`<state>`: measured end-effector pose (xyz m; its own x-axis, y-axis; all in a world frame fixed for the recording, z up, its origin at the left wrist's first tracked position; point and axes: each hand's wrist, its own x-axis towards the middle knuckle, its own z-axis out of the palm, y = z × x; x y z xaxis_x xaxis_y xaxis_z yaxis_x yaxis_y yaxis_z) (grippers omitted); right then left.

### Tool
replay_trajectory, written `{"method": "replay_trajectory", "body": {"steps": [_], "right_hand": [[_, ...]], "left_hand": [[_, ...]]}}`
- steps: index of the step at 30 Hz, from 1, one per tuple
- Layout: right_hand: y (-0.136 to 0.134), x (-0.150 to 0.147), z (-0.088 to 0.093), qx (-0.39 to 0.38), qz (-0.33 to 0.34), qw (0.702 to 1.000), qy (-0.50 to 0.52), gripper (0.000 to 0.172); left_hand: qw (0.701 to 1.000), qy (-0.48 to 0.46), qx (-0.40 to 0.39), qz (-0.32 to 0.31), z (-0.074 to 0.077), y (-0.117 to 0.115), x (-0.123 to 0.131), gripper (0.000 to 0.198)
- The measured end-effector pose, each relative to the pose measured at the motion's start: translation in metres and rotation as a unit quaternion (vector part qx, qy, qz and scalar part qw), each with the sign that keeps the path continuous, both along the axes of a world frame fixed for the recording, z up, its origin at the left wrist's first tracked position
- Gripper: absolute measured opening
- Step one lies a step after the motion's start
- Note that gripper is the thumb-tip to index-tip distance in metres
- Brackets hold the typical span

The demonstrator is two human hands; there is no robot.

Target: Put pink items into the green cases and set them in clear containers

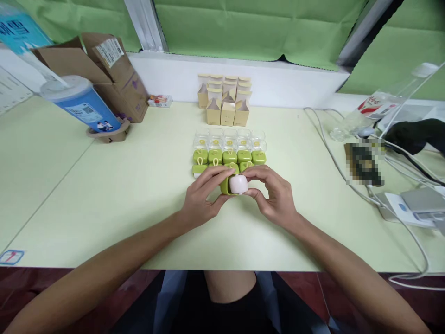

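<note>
My left hand [203,199] grips a green case [225,187] between thumb and fingers, in front of the rows. Pinched in my right hand [274,197] is a small white rounded piece [238,184], which sits against the open right side of the green case. Just behind my hands stand two rows of green cases [230,157] with pale loops on top; my fingers partly hide the front row. Clear plastic containers [230,140] with yellow marks form rows behind them. Several open tan boxes [227,111] are grouped farther back, near the wall.
A blue cup [88,109] in a cardboard holder [113,133] and a brown carton [121,79] stand at the back left, beside a small box [160,101]. White cables [332,160], a clear bottle [368,111] and a dark pixelated item [365,163] lie to the right.
</note>
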<state>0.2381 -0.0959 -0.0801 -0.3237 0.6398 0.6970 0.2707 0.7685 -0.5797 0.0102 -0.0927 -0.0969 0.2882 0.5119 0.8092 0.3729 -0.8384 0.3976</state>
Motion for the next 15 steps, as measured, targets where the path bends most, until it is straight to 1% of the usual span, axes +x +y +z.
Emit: {"method": "replay_trajectory", "body": {"steps": [3,4,6,8,10,11,13,15], "right_hand": [[0.001,0.001,0.003,0.057,0.021,0.997,-0.038,0.041],[0.002,0.001,0.004,0.070,0.034,0.995,-0.056,0.044],[0.003,0.001,0.004,0.083,0.060,0.991,-0.085,0.049],[0.003,0.000,0.003,0.088,0.069,0.989,-0.092,0.052],[0.004,-0.001,0.001,0.096,0.059,0.990,-0.083,0.052],[0.004,-0.002,0.000,0.101,0.053,0.990,-0.080,0.051],[0.004,-0.002,-0.003,0.111,0.041,0.990,-0.078,0.050],[0.003,-0.002,-0.006,0.113,0.029,0.990,-0.083,0.049]], "left_hand": [[0.999,-0.008,-0.020,-0.030,0.001,-0.001,0.000,0.064],[0.998,-0.016,-0.040,-0.044,0.001,-0.002,-0.001,0.067],[0.990,-0.042,-0.114,-0.076,0.001,-0.003,-0.002,0.073],[0.965,-0.085,-0.212,-0.126,0.000,-0.003,-0.003,0.075],[0.926,-0.134,-0.299,-0.187,-0.001,-0.002,-0.003,0.069],[0.906,-0.155,-0.330,-0.217,-0.002,-0.002,-0.003,0.065],[0.876,-0.184,-0.367,-0.255,-0.003,0.000,-0.002,0.059],[0.862,-0.205,-0.381,-0.264,-0.003,0.000,-0.002,0.057]]}}
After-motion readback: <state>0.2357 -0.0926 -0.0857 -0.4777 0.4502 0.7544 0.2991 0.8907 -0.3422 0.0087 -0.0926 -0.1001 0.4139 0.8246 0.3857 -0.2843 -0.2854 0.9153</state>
